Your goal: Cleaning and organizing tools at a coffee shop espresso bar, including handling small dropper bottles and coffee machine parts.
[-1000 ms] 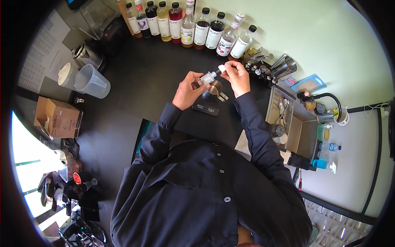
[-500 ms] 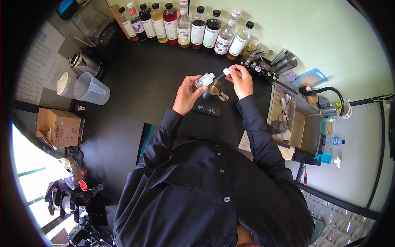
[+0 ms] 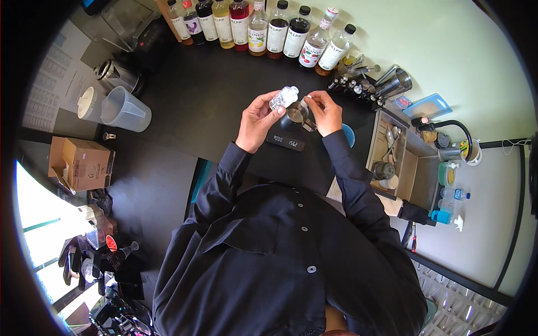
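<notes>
Left hand (image 3: 258, 122) gripping clear narrow-necked bottle (image 3: 282, 99); right hand (image 3: 326, 114) pinching small white cap (image 3: 305, 102); below, round metallic jug (image 3: 288, 123).

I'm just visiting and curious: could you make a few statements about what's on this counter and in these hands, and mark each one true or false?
1. The left hand holds a small clear bottle. True.
2. The right hand is empty. False: its fingers pinch a small white cap.
3. The row of tall bottles stands at the near edge of the counter. False: it stands along the far side, by the wall.
4. A cardboard box is off to the person's left. True.
5. The scale is white. False: it is black, with a lit display.
</notes>
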Tool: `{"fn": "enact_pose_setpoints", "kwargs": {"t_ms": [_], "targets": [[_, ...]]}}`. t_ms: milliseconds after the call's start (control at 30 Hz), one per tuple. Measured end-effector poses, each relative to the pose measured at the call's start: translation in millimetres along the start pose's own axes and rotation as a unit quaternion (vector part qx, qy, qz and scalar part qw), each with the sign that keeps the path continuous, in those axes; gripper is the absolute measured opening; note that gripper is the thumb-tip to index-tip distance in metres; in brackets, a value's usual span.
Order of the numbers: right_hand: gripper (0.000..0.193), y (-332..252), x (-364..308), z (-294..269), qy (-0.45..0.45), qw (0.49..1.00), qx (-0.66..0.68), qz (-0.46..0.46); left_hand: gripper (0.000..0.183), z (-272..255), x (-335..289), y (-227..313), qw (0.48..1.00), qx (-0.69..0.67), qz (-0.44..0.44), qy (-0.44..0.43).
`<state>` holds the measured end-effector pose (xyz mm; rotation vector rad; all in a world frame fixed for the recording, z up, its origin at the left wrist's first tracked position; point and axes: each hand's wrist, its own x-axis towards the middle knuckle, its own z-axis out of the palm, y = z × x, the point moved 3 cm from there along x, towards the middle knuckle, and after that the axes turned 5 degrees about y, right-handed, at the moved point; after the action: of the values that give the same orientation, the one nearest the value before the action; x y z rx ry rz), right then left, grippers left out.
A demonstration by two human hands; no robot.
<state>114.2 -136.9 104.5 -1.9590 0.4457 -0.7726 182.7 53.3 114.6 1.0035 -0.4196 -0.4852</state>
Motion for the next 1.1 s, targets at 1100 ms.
{"fn": "enact_pose_setpoints", "kwargs": {"t_ms": [1100], "targets": [[0.023,-26,32,-26,0.007,0.925,0.325,0.197,0.046,-5,-1,-30,0.999,0.033,-0.018,0.003]]}}
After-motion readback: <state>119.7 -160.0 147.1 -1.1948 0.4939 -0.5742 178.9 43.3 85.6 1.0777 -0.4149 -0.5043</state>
